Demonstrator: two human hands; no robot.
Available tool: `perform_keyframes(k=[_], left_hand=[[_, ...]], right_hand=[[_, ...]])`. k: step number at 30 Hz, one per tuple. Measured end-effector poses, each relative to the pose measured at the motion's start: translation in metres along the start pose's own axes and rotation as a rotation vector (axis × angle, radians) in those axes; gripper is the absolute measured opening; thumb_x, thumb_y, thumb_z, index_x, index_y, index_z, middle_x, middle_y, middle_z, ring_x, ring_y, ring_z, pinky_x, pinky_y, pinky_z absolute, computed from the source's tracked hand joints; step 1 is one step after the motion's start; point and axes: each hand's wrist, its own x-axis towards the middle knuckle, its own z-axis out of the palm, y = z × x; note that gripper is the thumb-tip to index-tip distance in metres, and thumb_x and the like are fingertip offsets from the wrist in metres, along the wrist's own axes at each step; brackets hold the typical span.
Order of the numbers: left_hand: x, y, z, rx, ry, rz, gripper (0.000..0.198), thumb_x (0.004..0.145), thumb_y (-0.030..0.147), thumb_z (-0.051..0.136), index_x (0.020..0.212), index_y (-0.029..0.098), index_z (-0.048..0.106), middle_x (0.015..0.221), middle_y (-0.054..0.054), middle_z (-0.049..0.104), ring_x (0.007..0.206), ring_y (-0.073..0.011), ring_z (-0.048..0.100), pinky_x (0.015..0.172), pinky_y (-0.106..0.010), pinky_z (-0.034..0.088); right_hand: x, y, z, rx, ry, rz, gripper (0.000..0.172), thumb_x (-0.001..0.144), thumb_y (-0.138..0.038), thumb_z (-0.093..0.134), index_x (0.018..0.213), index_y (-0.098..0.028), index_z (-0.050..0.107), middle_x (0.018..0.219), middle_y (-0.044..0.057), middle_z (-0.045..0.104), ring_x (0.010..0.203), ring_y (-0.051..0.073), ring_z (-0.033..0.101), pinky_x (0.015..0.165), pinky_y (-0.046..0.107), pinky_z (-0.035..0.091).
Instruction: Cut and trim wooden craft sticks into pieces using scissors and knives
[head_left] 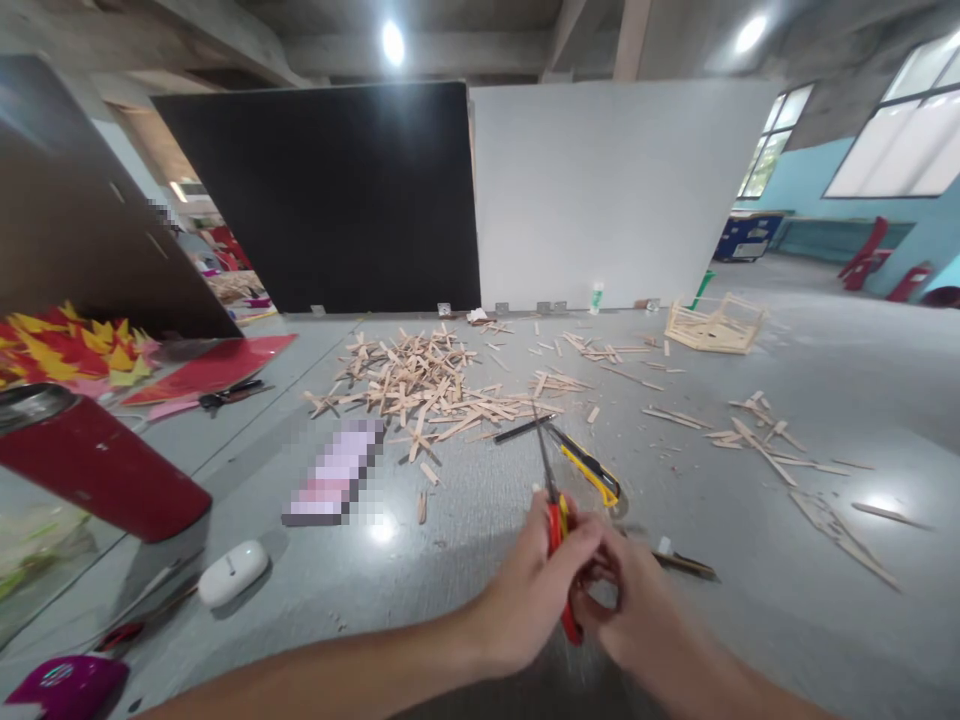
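Likely for steadiness, our left hand (531, 575) clamps red-handled metal scissors (555, 525); whether our right hand (634, 580) grips, we can't tell.

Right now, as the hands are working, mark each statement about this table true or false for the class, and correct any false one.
1. The left hand and right hand are both at the scissors. True.
2. The yellow box cutter is in the right hand. False: the yellow box cutter lies on the table.
3. The red flask is left of the wooden strip pile. True.
4. Both upright panels straight ahead are white. False: the left one is black.
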Motion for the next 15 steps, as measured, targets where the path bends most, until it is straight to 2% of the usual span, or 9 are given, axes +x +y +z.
perform_keyframes(k=[2,4,5,7,9,12,15], left_hand=[[-0.004,0.004,-0.002,0.12,-0.142,0.046,0.049,0.099,0.067,0.072,0.112,0.02,0.06,0.116,-0.01,0.071,0.121,-0.0279,0.067,0.114,-0.043,0.05],[-0.003,0.01,-0.01,0.17,-0.171,0.061,0.053,0.101,0.071,0.066,0.109,0.019,0.063,0.117,-0.012,0.073,0.12,-0.0288,0.069,0.112,-0.042,0.051],[0.0,0.013,-0.015,0.154,-0.135,0.043,0.056,0.101,0.074,0.064,0.108,0.019,0.064,0.115,-0.012,0.074,0.115,-0.0284,0.071,0.107,-0.041,0.053],[0.009,0.022,-0.029,0.07,0.071,-0.06,0.063,0.093,0.081,0.065,0.103,0.019,0.063,0.1,-0.011,0.075,0.092,-0.026,0.075,0.08,-0.036,0.057],[0.016,0.034,-0.044,-0.037,0.207,-0.175,0.057,0.092,0.076,0.065,0.103,0.021,0.058,0.08,-0.004,0.071,0.066,-0.0207,0.07,0.058,-0.029,0.048],[0.018,0.053,-0.06,-0.043,0.234,-0.158,0.044,0.098,0.068,0.052,0.099,0.023,0.055,0.061,0.005,0.058,0.047,-0.0143,0.055,0.046,-0.023,0.031],[0.007,0.065,-0.065,0.088,0.101,-0.232,0.044,0.098,0.066,0.058,0.095,0.022,0.058,0.055,0.007,0.053,0.041,-0.0105,0.042,0.043,-0.022,0.022]], right_hand=[[0.003,-0.009,-0.008,0.053,-0.02,0.037,0.016,0.086,-0.032,0.08,0.098,-0.024,0.074,0.081,0.004,0.071,0.076,0.023,0.064,0.072,0.033,0.054],[0.004,-0.016,-0.018,0.054,-0.029,0.097,0.026,0.087,-0.046,0.082,0.082,-0.024,0.07,0.075,0.002,0.063,0.074,0.022,0.057,0.068,0.031,0.05],[0.004,-0.018,-0.022,0.028,-0.031,0.134,0.036,0.089,-0.053,0.08,0.075,-0.024,0.065,0.07,-0.001,0.056,0.069,0.019,0.051,0.065,0.03,0.046],[0.002,-0.018,-0.029,-0.067,-0.043,0.192,0.05,0.094,-0.062,0.072,0.066,-0.025,0.053,0.064,-0.005,0.039,0.061,0.015,0.035,0.057,0.029,0.034],[-0.001,-0.011,-0.033,-0.189,-0.051,0.201,0.056,0.097,-0.062,0.068,0.063,-0.026,0.043,0.065,-0.006,0.029,0.06,0.014,0.026,0.055,0.03,0.025],[-0.007,0.005,-0.035,-0.339,-0.066,0.157,0.052,0.097,-0.054,0.071,0.063,-0.025,0.044,0.063,-0.006,0.033,0.061,0.014,0.029,0.057,0.03,0.025],[-0.01,0.018,-0.034,-0.432,-0.098,0.095,0.041,0.091,-0.045,0.078,0.067,-0.024,0.052,0.062,-0.006,0.045,0.061,0.014,0.035,0.059,0.03,0.031]])
